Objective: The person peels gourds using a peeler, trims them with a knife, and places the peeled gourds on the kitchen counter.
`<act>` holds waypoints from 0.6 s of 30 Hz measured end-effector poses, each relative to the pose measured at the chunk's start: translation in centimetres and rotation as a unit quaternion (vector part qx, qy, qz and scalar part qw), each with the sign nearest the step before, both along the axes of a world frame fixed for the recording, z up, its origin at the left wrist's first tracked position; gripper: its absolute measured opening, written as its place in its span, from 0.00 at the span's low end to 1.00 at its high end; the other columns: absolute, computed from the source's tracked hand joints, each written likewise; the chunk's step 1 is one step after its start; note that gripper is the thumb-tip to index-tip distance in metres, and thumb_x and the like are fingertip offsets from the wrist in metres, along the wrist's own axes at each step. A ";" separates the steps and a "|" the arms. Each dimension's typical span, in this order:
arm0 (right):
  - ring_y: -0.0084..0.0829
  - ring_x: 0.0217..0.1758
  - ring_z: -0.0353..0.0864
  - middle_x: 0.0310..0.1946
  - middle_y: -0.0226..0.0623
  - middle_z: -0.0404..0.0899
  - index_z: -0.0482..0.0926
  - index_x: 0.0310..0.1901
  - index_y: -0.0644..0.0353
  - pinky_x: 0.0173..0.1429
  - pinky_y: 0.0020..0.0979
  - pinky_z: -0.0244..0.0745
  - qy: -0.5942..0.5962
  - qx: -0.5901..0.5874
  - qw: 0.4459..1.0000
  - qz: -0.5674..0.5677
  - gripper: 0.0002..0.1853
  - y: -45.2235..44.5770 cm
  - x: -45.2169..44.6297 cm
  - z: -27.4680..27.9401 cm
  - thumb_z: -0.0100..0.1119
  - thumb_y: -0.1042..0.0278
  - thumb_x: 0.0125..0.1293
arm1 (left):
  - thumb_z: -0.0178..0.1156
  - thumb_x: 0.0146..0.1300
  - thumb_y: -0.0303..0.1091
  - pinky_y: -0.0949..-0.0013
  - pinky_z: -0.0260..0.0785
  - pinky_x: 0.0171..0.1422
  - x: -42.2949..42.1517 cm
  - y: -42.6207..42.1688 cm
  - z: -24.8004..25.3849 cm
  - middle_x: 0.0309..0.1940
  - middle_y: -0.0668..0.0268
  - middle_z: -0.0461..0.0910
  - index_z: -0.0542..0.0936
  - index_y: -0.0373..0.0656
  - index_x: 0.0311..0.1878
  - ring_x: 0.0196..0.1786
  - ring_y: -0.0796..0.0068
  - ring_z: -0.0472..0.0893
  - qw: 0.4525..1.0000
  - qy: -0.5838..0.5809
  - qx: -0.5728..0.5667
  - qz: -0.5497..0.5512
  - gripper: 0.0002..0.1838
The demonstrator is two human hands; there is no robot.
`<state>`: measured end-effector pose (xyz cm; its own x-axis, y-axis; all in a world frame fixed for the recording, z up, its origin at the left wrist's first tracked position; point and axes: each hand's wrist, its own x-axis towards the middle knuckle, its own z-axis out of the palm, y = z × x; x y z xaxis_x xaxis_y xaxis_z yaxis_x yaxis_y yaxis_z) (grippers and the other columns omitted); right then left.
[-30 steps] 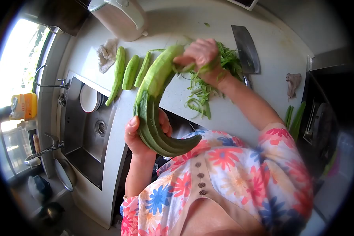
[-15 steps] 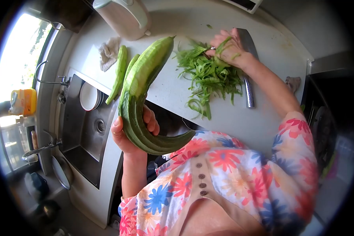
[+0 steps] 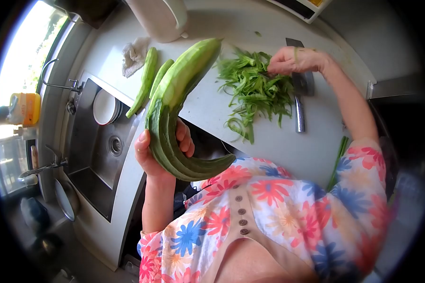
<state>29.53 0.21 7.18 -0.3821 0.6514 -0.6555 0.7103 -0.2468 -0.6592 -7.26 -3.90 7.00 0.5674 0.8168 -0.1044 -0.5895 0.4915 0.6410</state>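
My left hand [image 3: 149, 158] is wrapped around the lower half of a large curved ridge gourd [image 3: 164, 125]. The gourd's upper part is peeled pale green, while dark ridged skin covers its lower, hooked end. At the right edge of a heap of green peelings [image 3: 257, 92], my right hand [image 3: 295, 61] has its fingers closed; what they hold, if anything, I cannot make out. A strip of peel clings near its wrist. Partly beneath that hand lies a cleaver [image 3: 303, 84], its metal handle pointing toward me. Two pale green peeled gourds [image 3: 144, 82] rest left of the held one.
A pale kettle [image 3: 163, 21] and a crumpled cloth [image 3: 134, 56] are on the counter's far left. The sink [image 3: 92, 155] holds stacked bowls [image 3: 105, 108]. Green stalks [image 3: 337, 162] lie near my right sleeve. A white appliance [image 3: 302, 9] stands at the back.
My right hand has gone from lying spread over the peelings to closed fingers at their right edge. The cleaver's blade is more exposed. The left hand still holds the gourd.
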 end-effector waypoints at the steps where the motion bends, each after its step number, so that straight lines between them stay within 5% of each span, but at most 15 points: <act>1: 0.19 0.29 0.68 0.33 0.30 0.77 0.79 0.45 0.61 0.38 0.26 0.68 0.152 -0.009 0.986 -0.068 0.30 -0.4 0.6 -1.3 0.61 0.39 0.57 | 0.51 0.59 0.56 0.71 0.67 0.26 0.0 0.1 -0.1 0.30 0.60 0.68 0.56 0.22 0.64 0.27 0.74 0.69 1.000 -0.018 -0.012 -0.001 0.44; 2: 0.15 0.28 0.60 0.33 0.22 0.72 0.74 0.52 0.65 0.37 0.22 0.65 0.290 0.035 0.951 -0.104 0.36 -1.3 0.0 -2.3 0.60 0.37 0.58 | 0.51 0.59 0.56 0.71 0.67 0.26 0.1 0.2 -0.3 0.30 0.60 0.68 0.55 0.22 0.64 0.27 0.73 0.69 0.999 -0.035 -0.024 -0.003 0.44; 5: 0.15 0.24 0.60 0.21 0.18 0.61 0.72 0.57 0.63 0.35 0.18 0.61 0.463 0.187 0.833 -0.238 0.40 -1.9 -4.6 -5.0 0.62 0.34 0.55 | 0.53 0.59 0.55 0.70 0.67 0.26 0.6 0.8 -1.5 0.29 0.60 0.67 0.54 0.22 0.64 0.27 0.73 0.68 0.990 -0.130 -0.048 -0.042 0.44; 9: 0.15 0.28 0.68 0.24 0.18 0.67 0.70 0.60 0.61 0.40 0.21 0.70 0.549 0.161 0.756 -0.317 0.33 0.1 -8.1 -5.1 0.68 0.51 0.57 | 0.56 0.58 0.53 0.70 0.67 0.25 2.2 0.6 -2.0 0.28 0.60 0.67 0.54 0.24 0.64 0.26 0.72 0.68 0.959 -0.231 -0.135 -0.096 0.44; 10: 0.14 0.27 0.68 0.23 0.18 0.67 0.76 0.52 0.59 0.38 0.21 0.70 0.573 0.144 0.730 -0.344 0.23 0.0 -8.8 -3.8 0.66 0.55 0.59 | 0.56 0.58 0.52 0.69 0.67 0.25 2.4 0.5 -2.3 0.28 0.60 0.66 0.54 0.25 0.64 0.26 0.72 0.68 0.953 -0.244 -0.141 -0.110 0.44; 14: 0.13 0.22 0.64 0.20 0.17 0.66 0.75 0.29 0.52 0.31 0.19 0.64 0.523 0.203 0.728 -0.393 0.14 1.4 -9.1 -4.6 0.66 0.54 0.59 | 0.49 0.61 0.57 0.66 0.73 0.30 2.4 0.6 -2.1 0.33 0.55 0.75 0.66 0.31 0.58 0.32 0.67 0.76 0.985 -0.025 -0.172 -0.004 0.36; 18: 0.12 0.23 0.63 0.20 0.17 0.67 0.76 0.29 0.54 0.29 0.18 0.61 0.471 0.194 0.772 -0.381 0.15 1.8 -9.1 -5.1 0.67 0.53 0.59 | 0.57 0.60 0.44 0.61 0.78 0.32 1.5 1.1 -2.5 0.29 0.54 0.78 0.73 0.34 0.46 0.28 0.63 0.80 0.985 0.084 -0.153 -0.003 0.22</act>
<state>20.40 1.97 2.08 0.0204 0.9996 -0.0205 -0.3821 -0.0112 -0.9240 -5.72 -2.80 4.51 0.5252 0.7291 -0.4387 -0.4840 0.6800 0.5507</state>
